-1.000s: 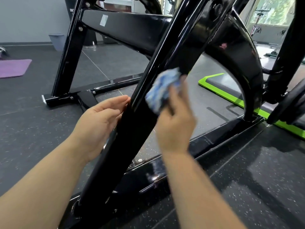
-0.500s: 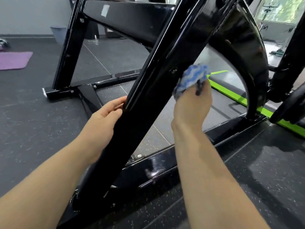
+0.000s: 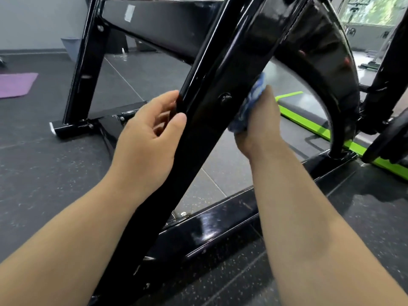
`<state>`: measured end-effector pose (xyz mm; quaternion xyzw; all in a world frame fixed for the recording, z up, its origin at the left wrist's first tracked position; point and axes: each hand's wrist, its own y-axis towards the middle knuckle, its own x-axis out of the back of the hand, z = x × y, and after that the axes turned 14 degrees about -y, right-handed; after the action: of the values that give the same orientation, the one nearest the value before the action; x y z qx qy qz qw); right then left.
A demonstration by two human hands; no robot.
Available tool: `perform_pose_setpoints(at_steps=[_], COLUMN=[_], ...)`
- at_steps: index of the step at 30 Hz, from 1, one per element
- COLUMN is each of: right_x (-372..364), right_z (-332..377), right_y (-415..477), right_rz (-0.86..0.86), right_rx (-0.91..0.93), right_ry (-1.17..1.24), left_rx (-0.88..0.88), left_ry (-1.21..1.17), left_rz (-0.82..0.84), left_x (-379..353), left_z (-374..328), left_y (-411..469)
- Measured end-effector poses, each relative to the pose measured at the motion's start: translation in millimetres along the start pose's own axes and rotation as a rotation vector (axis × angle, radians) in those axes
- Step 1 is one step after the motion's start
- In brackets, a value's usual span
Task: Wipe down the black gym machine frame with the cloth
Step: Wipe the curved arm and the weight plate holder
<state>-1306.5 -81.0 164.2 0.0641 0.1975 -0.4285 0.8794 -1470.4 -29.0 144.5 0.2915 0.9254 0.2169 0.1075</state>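
Bracing the glossy black slanted frame bar (image 3: pixel 205 129), the left hand (image 3: pixel 150 138) curls around its left edge, while the right hand (image 3: pixel 258 127) grips a bunched blue-and-white cloth (image 3: pixel 255 96) pressed against the bar's right side, midway up. Wiping looks mid-course: the curved black guard (image 3: pixel 326 69) beyond and the far-left black upright (image 3: pixel 88 62) probably remain.

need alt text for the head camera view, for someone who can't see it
A person's right hand presses a crumpled blue and white cloth against the right side of a slanted beam of a glossy black metal gym machine frame, while the left hand grips the beam's left edge. Dark speckled floor lies beneath, with a purple mat far left.
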Motion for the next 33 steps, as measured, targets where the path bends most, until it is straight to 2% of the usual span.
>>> perform_pose_setpoints(at_steps=[2, 4, 6, 8, 11, 17, 19, 23, 25, 27, 30, 31, 33], right_x=[1, 7, 10, 14, 16, 1, 0, 5, 2, -3, -4, -5, -10], right_z=[-24, -60, -72, -57, -20, -50, -45, -27, -38, -62, -80, -74, -55], right_y=[-1, -10, -14, -4, 19, 16, 12, 18, 17, 6, -21, -28, -36], right_rz=[0.187, 0.289, 0.279, 0.242, 0.292, 0.424, 0.407, 0.258, 0.222, 0.197, 0.041, -0.036, -0.171], right_rx=[-0.063, -0.115, -0.151, -0.124, -0.047, -0.191, -0.184, -0.049, -0.009, -0.025, -0.081, -0.059, 0.116], right_ry=[-0.106, -0.256, -0.268, -0.15, 0.043, -0.186, -0.091, 0.28, 0.233, 0.048, -0.122, -0.076, 0.096], left_rx=[-0.019, -0.033, -0.079, -0.135, -0.175, -0.174, -0.165, -0.171, -0.164, -0.158, -0.139, -0.131, -0.125], left_ry=[0.002, 0.037, 0.113, 0.213, 0.269, 0.311, 0.305, 0.301, 0.302, 0.291, 0.256, 0.23, 0.197], left_rz=[-0.052, -0.115, -0.165, -0.181, -0.18, -0.153, -0.143, -0.093, -0.077, -0.071, -0.049, -0.044, -0.033], left_x=[-4, -5, -8, -15, -20, -19, -18, -11, -10, -8, -6, -6, -4], left_z=[0, 0, 0, 4, 10, 10, 10, 11, 11, 11, 11, 10, 10], left_y=[3, 8, 13, 14, 11, 9, 10, 13, 13, 14, 15, 15, 16])
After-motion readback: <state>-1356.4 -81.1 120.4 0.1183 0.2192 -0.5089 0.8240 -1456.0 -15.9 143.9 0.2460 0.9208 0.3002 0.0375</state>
